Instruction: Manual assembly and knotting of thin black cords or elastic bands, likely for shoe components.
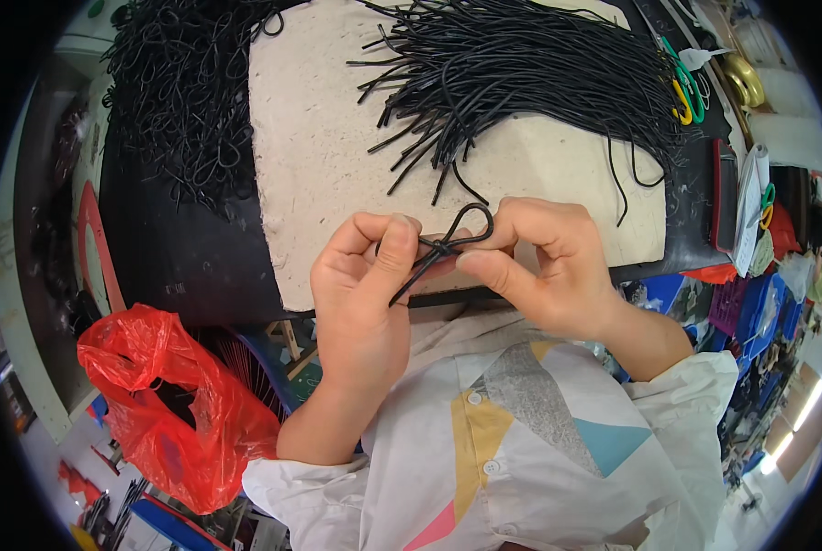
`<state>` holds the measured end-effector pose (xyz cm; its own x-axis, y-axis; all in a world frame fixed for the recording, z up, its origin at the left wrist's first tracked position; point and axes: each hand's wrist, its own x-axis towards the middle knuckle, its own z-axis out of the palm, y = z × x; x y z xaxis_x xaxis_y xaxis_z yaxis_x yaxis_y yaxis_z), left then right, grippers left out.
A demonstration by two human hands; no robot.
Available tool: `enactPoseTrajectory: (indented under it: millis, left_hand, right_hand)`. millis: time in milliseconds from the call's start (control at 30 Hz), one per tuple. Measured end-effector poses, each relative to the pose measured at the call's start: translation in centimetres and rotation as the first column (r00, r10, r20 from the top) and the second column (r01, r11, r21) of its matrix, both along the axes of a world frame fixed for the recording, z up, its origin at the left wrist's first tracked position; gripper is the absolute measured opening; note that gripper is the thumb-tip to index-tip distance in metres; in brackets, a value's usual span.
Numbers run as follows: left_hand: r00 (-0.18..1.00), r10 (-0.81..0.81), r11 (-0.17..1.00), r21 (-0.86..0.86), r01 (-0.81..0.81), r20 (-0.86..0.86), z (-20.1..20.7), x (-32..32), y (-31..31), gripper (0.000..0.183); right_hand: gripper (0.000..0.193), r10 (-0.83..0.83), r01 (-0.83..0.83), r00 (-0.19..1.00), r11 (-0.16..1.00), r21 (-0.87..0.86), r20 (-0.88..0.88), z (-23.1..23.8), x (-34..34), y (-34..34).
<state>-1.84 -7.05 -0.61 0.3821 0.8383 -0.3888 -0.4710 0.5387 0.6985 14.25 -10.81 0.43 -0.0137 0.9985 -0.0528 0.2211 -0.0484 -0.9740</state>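
Between my two hands is a black cord, bent into a loop with a crossing or knot at its middle. My left hand pinches it on the left side, thumb on top. With thumb and forefinger, my right hand grips the right side below the loop. One cord end hangs down past my left thumb. Both hands are over the near edge of a pale board. Beyond them a thick bundle of straight black cords lies across that board.
A pile of looped black cords covers the far left of the black table. Scissors with yellow and green handles lie at the far right, near a dark red case. A red plastic bag hangs at the lower left.
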Motion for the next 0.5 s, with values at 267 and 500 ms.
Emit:
enactPoseTrajectory:
  millis: [267,500]
  left_hand:
    - [0.968,-0.087,0.995,0.022,0.095,-0.235,0.8,0.2,0.6,0.013]
    - [0.949,-0.27,0.961,0.007,0.275,-0.162,0.9,-0.3,1.0,0.03]
  right_hand:
    - [0.012,-0.103,0.054,0.951,0.984,-0.171,-0.291,-0.2,0.9,0.8]
    - [0.014,-0.124,-0.055,0.85,0.945,-0.321,-0.511,-0.1,1.5,0.9]
